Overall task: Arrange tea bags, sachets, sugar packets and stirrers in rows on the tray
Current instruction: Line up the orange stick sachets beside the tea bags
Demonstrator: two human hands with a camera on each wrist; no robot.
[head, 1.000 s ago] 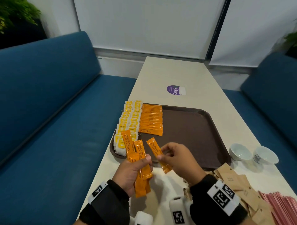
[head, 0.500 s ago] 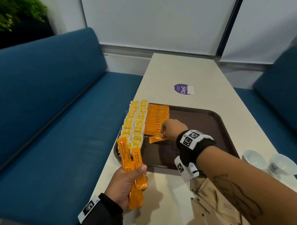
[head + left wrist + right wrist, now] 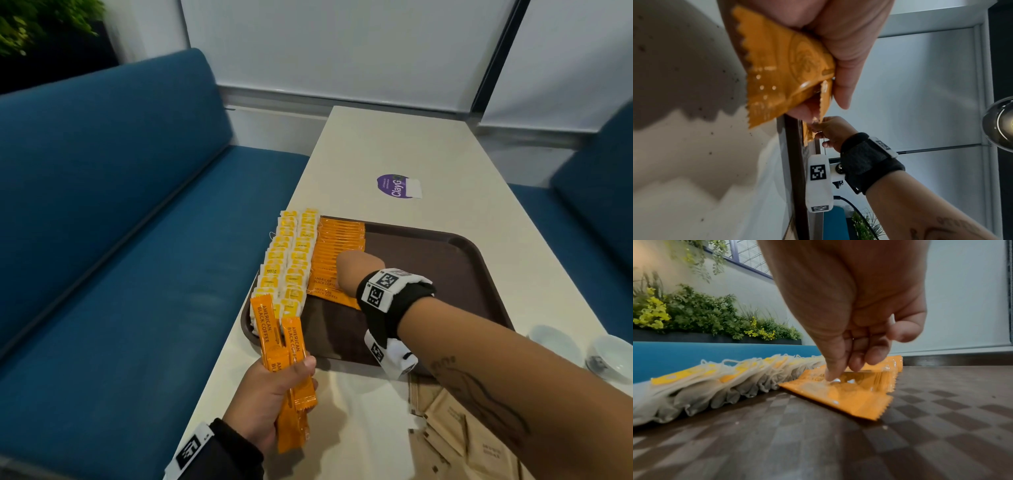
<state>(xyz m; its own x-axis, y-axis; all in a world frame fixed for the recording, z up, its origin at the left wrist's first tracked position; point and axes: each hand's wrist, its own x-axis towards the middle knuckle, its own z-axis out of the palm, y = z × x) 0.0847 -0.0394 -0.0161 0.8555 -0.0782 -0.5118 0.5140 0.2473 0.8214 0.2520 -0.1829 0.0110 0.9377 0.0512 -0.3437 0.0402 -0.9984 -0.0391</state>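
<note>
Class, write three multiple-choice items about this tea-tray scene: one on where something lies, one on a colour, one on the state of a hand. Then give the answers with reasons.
1. Where do the tea bags lie on the tray?
A. along its left edge
B. in its middle
C. along its right edge

2. What colour are the coffee sachets in the row on the tray?
A. pink
B. orange
C. green

3. What is the left hand doing?
A. lying flat on the table
B. gripping several sachets
C. lifting a cup

Answers:
1 A, the head view shows them lined up at the tray's left side.
2 B, the row beside the tea bags is orange.
3 B, its fingers curl round a bundle of held sachets, while the right hand touches the nearest sachet of the row.
</note>
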